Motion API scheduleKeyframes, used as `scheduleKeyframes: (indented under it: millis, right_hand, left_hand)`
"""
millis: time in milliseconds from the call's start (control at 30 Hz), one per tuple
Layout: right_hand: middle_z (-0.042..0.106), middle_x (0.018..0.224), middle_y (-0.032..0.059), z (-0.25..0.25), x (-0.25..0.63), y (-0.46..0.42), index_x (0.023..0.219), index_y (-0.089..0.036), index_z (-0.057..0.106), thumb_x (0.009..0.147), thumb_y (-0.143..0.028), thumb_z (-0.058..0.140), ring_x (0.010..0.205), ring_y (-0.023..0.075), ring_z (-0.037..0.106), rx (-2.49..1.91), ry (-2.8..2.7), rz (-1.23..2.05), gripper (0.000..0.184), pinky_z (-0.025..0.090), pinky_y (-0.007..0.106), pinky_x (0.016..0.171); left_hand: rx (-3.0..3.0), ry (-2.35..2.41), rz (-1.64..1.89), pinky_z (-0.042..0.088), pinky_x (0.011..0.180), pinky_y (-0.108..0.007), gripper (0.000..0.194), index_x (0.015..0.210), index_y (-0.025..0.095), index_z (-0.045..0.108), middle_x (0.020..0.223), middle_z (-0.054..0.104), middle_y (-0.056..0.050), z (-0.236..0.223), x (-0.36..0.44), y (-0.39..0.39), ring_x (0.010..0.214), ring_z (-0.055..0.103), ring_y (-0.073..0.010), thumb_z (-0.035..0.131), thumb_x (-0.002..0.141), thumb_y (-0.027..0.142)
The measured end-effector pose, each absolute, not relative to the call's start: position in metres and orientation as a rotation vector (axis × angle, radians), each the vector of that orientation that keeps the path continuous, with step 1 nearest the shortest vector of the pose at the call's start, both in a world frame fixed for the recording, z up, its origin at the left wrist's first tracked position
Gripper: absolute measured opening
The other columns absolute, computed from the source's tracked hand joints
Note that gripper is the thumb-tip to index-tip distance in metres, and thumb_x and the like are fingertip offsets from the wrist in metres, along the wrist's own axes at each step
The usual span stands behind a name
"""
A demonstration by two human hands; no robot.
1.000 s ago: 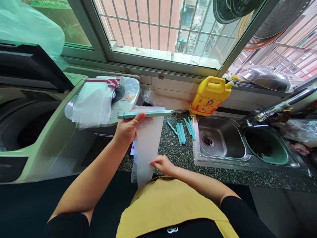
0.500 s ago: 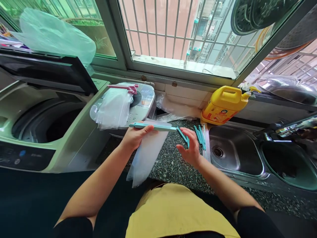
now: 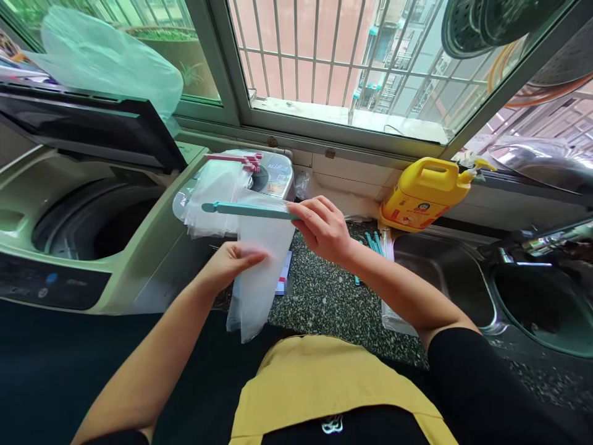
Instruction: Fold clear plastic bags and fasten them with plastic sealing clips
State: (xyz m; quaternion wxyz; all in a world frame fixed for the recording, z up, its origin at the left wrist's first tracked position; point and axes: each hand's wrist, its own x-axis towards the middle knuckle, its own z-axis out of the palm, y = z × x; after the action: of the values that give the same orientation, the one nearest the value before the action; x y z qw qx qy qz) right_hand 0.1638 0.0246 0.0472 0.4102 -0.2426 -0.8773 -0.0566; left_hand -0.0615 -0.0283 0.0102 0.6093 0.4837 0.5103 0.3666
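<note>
A teal bag sealing clip [image 3: 250,210] lies across the upper part of a translucent plastic bag [image 3: 262,278] in front of me. My right hand [image 3: 324,228] pinches the clip's right end. Lower down, my left hand [image 3: 234,266] grips the bag's left side between thumb and fingers. The bag hangs below the clip over the counter's front edge. To the left, a stack of similar bags [image 3: 213,198] with pink clips [image 3: 252,162] rests on a rice cooker [image 3: 280,176]. More teal clips [image 3: 373,243] lie by the sink, partly hidden behind my right arm.
An open washing machine [image 3: 139,253] stands at the left. The speckled counter [image 3: 319,303] runs to a steel sink [image 3: 417,259] at the right. A yellow jug [image 3: 419,194] stands behind the sink, under the barred window. Some packaging [image 3: 283,275] lies behind the held bag.
My right hand has moved left and taken hold of the clip's right end. My left hand has shifted from the clip down onto the bag. The clip is now higher and further left.
</note>
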Motion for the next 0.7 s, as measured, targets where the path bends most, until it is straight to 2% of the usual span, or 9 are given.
scheduleKeyframes:
  millis: [133, 233, 367, 500, 633, 700]
  right_hand:
    - [0.065, 0.099, 0.0088, 0.041, 0.161, 0.036, 0.119, -0.019, 0.054, 0.094, -0.020, 0.039, 0.087, 0.0179, 0.056, -0.576, -2.230, -0.110, 0.029, 0.048, 0.037, 0.078]
    - [0.066, 0.097, 0.0084, 0.038, 0.160, 0.050, 0.114, -0.019, 0.057, 0.093, -0.021, 0.041, 0.085, 0.0172, 0.057, -0.563, -2.194, -0.080, 0.026, 0.049, 0.035, 0.076]
    - [0.068, 0.090, 0.0082, 0.042, 0.154, 0.083, 0.106, -0.017, 0.060, 0.092, -0.025, 0.044, 0.081, 0.0170, 0.059, -0.562, -2.147, 0.007, 0.023, 0.049, 0.033, 0.073]
    - [0.068, 0.089, 0.0082, 0.061, 0.134, 0.132, 0.098, -0.016, 0.062, 0.089, -0.025, 0.048, 0.082, 0.0174, 0.058, -0.594, -2.140, 0.065, 0.019, 0.047, 0.033, 0.077]
    - [0.068, 0.093, 0.0082, 0.087, 0.105, 0.188, 0.096, -0.014, 0.063, 0.084, -0.019, 0.052, 0.086, 0.0188, 0.058, -0.895, -2.093, 0.127, 0.017, 0.043, 0.033, 0.080]
    - [0.068, 0.095, 0.0084, 0.093, 0.093, 0.212, 0.095, -0.013, 0.064, 0.082, -0.016, 0.053, 0.088, 0.0196, 0.058, -1.056, -2.089, 0.188, 0.018, 0.043, 0.032, 0.081]
  left_hand:
    - [1.146, 1.276, 0.692, 0.050, 0.063, -0.029, 0.045, 0.070, 0.014, 0.072, 0.073, 0.072, -0.009, -0.032, -0.070, -0.053, 0.067, 0.063, -0.0207, 0.074, 0.058, 0.057]
    - [1.204, 1.317, 0.699, 0.050, 0.068, -0.030, 0.047, 0.067, 0.015, 0.068, 0.071, 0.071, -0.008, -0.039, -0.084, -0.068, 0.070, 0.063, -0.0215, 0.070, 0.060, 0.062]
    - [1.322, 1.395, 0.775, 0.050, 0.073, -0.030, 0.037, 0.075, 0.019, 0.066, 0.073, 0.070, -0.005, -0.007, -0.113, -0.076, 0.075, 0.063, -0.0214, 0.066, 0.068, 0.055]
    - [1.334, 1.598, 1.001, 0.049, 0.061, -0.025, 0.034, 0.078, 0.021, 0.065, 0.070, 0.066, -0.002, 0.038, -0.136, -0.062, 0.065, 0.060, -0.0181, 0.072, 0.062, 0.050]
    - [1.280, 1.746, 1.155, 0.035, 0.043, -0.020, 0.038, 0.071, 0.018, 0.062, 0.052, 0.052, 0.003, 0.060, -0.142, -0.023, 0.046, 0.043, -0.0100, 0.072, 0.059, 0.053]
    - [1.230, 1.766, 1.188, 0.027, 0.039, -0.019, 0.043, 0.069, 0.017, 0.061, 0.049, 0.047, 0.005, 0.062, -0.142, 0.000, 0.043, 0.036, -0.0075, 0.072, 0.056, 0.056]
